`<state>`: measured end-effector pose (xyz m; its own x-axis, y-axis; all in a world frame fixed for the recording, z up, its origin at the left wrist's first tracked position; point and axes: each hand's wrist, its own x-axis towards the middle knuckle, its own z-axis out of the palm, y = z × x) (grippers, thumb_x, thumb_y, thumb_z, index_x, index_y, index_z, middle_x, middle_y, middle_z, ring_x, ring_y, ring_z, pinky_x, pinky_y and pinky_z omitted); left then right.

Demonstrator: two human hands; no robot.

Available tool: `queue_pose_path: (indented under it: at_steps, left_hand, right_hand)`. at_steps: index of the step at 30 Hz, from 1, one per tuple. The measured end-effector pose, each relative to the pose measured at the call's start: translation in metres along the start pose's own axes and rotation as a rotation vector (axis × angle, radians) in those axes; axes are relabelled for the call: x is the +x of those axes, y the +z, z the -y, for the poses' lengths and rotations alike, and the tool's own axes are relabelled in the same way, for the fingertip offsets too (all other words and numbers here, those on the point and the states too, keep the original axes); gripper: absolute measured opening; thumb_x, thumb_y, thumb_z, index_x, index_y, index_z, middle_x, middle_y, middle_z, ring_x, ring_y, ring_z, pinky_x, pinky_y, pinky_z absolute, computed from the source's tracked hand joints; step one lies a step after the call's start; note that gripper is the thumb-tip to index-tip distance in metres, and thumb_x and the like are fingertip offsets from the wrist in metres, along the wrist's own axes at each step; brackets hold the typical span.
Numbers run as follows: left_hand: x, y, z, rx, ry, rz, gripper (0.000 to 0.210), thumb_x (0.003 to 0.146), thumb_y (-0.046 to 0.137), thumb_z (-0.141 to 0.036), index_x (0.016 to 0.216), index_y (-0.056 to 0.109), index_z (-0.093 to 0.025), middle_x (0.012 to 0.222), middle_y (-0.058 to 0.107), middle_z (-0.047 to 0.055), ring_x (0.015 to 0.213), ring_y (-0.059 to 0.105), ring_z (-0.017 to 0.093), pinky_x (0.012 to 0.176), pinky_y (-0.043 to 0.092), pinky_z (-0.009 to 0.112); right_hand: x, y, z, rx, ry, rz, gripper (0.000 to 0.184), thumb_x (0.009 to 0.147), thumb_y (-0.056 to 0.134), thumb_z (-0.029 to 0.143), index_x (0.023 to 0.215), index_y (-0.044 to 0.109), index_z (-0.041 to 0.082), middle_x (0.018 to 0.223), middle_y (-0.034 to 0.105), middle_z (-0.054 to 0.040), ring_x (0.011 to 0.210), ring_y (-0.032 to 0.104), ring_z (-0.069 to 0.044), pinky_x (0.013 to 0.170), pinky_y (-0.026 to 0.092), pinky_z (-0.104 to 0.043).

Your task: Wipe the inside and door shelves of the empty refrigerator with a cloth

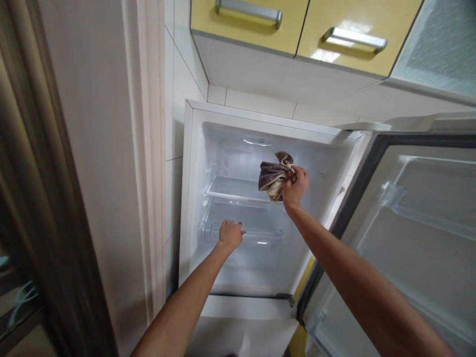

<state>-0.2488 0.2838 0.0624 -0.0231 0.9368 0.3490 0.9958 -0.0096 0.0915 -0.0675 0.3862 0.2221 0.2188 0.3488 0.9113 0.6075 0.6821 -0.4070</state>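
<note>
Right of centre, the right hand (296,185) pinches a bunched cloth (272,176) between its fingers; lower centre, the left hand (230,235) curls at a clear drawer (262,234), grip unclear.

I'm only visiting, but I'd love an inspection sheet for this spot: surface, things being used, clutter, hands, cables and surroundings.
Surface: an upper shelf and a lower shelf, both see-through, inside an open white fridge.
Things in use: a dark-and-cream cloth, bunched up.
Clutter: a teal strand at the lower left edge, too blurred to identify.
Hands: the right hand grips the cloth; the left hand is curled at the lower shelf's front edge, contact unclear.
Cables: nothing seen for certain.
Surroundings: yellow cabinets above, the fridge door swung open at right.
</note>
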Motion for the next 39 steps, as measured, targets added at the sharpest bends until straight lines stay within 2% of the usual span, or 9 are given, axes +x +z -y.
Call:
queue_pose_path:
  at_steps: [4,6,8,18,20,25,28,32,39]
  left_hand:
    - [-0.002,0.000,0.001,-0.008,0.012,-0.016,0.041,0.101,0.048,-0.038,0.132,0.062,-0.016,0.123,0.069,0.017,0.125,0.059,0.026,0.116,0.030,0.043]
    - [-0.003,0.000,0.003,-0.009,0.015,-0.017,0.043,0.101,0.048,-0.039,0.136,0.060,-0.017,0.125,0.069,0.017,0.127,0.058,0.026,0.117,0.030,0.043]
    - [-0.003,0.001,0.004,-0.011,0.022,-0.013,0.044,0.100,0.049,-0.039,0.137,0.059,-0.018,0.127,0.068,0.016,0.129,0.057,0.026,0.118,0.029,0.043]
    - [-0.012,-0.002,0.002,-0.041,0.066,-0.089,0.049,0.099,0.053,-0.030,0.145,0.055,-0.013,0.149,0.053,0.019,0.148,0.038,0.031,0.124,0.028,0.050]
    - [-0.021,-0.010,0.005,-0.065,0.104,-0.253,0.045,0.097,0.053,-0.024,0.141,0.059,-0.014,0.148,0.055,0.016,0.146,0.043,0.030,0.123,0.032,0.048]
    - [-0.054,-0.059,0.033,-0.110,0.191,-0.972,0.033,0.091,0.056,-0.011,0.121,0.067,-0.014,0.123,0.068,0.014,0.123,0.061,0.026,0.105,0.053,0.042]
    - [-0.067,-0.092,0.059,-0.077,0.148,-1.203,0.035,0.086,0.060,-0.006,0.120,0.065,-0.014,0.119,0.067,0.015,0.118,0.063,0.027,0.102,0.054,0.044]
    - [-0.065,-0.106,0.092,0.021,0.039,-1.271,0.051,0.084,0.064,-0.010,0.135,0.057,-0.012,0.130,0.060,0.020,0.129,0.057,0.033,0.107,0.050,0.049]
    - [-0.029,-0.092,0.117,-0.020,-0.117,-1.164,0.092,0.086,0.071,-0.030,0.160,0.021,-0.006,0.154,0.039,0.032,0.146,0.040,0.040,0.113,0.046,0.052]
  right_hand:
    - [-0.007,0.015,-0.023,-0.185,0.011,0.473,0.051,0.092,0.054,0.034,0.136,0.052,0.009,0.138,0.051,-0.0236,0.130,0.048,-0.031,0.110,0.041,-0.040]
    - [-0.011,0.020,-0.034,-0.207,-0.024,0.753,0.058,0.084,0.069,0.039,0.134,0.056,0.012,0.131,0.060,-0.0190,0.123,0.055,-0.031,0.103,0.046,-0.037]
    - [-0.012,0.025,-0.042,-0.202,-0.045,0.876,0.058,0.077,0.078,0.041,0.127,0.063,0.017,0.119,0.068,-0.0125,0.112,0.061,-0.028,0.095,0.049,-0.033]
    - [-0.012,0.046,-0.063,-0.259,0.031,0.920,0.063,0.075,0.080,0.046,0.130,0.063,0.019,0.118,0.071,-0.0102,0.108,0.066,-0.025,0.089,0.050,-0.029]
    - [-0.013,0.052,-0.066,-0.280,0.064,0.898,0.063,0.078,0.077,0.046,0.132,0.061,0.018,0.120,0.070,-0.0114,0.110,0.066,-0.025,0.090,0.050,-0.029]
    - [-0.009,0.068,-0.071,-0.370,0.180,0.858,0.062,0.080,0.072,0.052,0.131,0.061,0.018,0.118,0.070,-0.0131,0.107,0.067,-0.026,0.087,0.052,-0.032]
    - [-0.005,0.079,-0.071,-0.445,0.253,0.841,0.060,0.083,0.068,0.054,0.131,0.060,0.019,0.118,0.068,-0.0154,0.107,0.067,-0.029,0.087,0.053,-0.037]
    - [-0.003,0.091,-0.069,-0.528,0.312,0.816,0.062,0.085,0.063,0.057,0.134,0.057,0.019,0.125,0.064,-0.0194,0.113,0.065,-0.033,0.092,0.052,-0.042]
    - [0.002,0.117,-0.080,-0.575,0.326,0.788,0.063,0.088,0.060,0.060,0.135,0.056,0.019,0.129,0.059,-0.0217,0.117,0.063,-0.036,0.093,0.051,-0.043]
